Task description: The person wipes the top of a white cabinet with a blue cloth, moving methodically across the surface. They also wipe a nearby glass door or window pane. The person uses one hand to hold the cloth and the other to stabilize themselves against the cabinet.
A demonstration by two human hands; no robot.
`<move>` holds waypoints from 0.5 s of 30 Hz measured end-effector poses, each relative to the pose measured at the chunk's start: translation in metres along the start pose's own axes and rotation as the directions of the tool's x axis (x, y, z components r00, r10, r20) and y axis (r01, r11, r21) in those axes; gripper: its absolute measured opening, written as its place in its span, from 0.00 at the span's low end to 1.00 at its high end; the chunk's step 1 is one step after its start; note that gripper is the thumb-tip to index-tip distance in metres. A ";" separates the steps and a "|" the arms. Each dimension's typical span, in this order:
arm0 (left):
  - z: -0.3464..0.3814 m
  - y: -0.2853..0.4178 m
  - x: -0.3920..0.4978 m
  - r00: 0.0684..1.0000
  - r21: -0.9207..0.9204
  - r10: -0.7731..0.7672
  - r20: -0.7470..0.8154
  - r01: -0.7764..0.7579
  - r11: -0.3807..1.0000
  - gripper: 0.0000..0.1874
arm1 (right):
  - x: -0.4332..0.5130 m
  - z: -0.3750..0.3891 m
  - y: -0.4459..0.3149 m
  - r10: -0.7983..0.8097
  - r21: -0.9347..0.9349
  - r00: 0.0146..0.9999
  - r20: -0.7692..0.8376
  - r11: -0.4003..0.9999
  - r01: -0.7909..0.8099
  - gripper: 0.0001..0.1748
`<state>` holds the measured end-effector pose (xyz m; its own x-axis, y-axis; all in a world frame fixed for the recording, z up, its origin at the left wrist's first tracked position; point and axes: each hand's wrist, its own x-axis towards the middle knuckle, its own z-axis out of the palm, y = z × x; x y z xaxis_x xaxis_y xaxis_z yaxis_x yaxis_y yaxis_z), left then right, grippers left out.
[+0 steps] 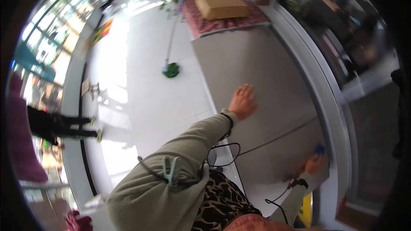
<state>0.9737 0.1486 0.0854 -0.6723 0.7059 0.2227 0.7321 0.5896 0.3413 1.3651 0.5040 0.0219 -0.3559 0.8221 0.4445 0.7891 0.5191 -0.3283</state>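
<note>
My left hand [244,102] is spread over the brown-grey flat top [257,64] beside the window, its fingers apart and nothing in them. Whether the palm rests on the surface or hovers I cannot tell. Near the window frame at the right, my right hand [314,163] has its fingers closed on a small blue object [319,150], blurred, perhaps a cloth or sponge. A dark band is on each wrist. Black cable [239,154] loops by my left sleeve, which carries a pale green clothes peg [170,170].
A cardboard box [221,3] lies on a red patterned cloth [260,19] at the far end. On the pale floor stand a green mop [171,70] and a small stool [91,89]. A person [61,125] in dark clothes stands by the left windows. Window frame borders the right side.
</note>
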 end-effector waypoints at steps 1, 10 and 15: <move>0.001 0.000 -0.001 1.000 -0.007 -0.001 -0.014 0.001 1.000 0.30 | 0.016 0.005 0.020 -0.025 -0.056 0.999 -0.046 0.998 0.022 0.25; -0.003 0.003 -0.006 0.999 -0.078 -0.015 -0.048 0.011 0.997 0.29 | 0.038 0.054 -0.055 -0.254 -0.232 0.966 -0.040 0.943 0.238 0.23; 0.001 -0.004 -0.001 0.989 -0.043 0.066 -0.130 -0.072 0.996 0.28 | -0.028 0.008 -0.147 -0.412 0.166 0.909 0.059 0.902 0.398 0.22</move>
<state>0.9714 0.1460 0.0826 -0.6310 0.6865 0.3613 0.7733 0.5198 0.3630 1.2553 0.4068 0.0514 -0.6784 0.5472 0.4902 0.4869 0.8346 -0.2577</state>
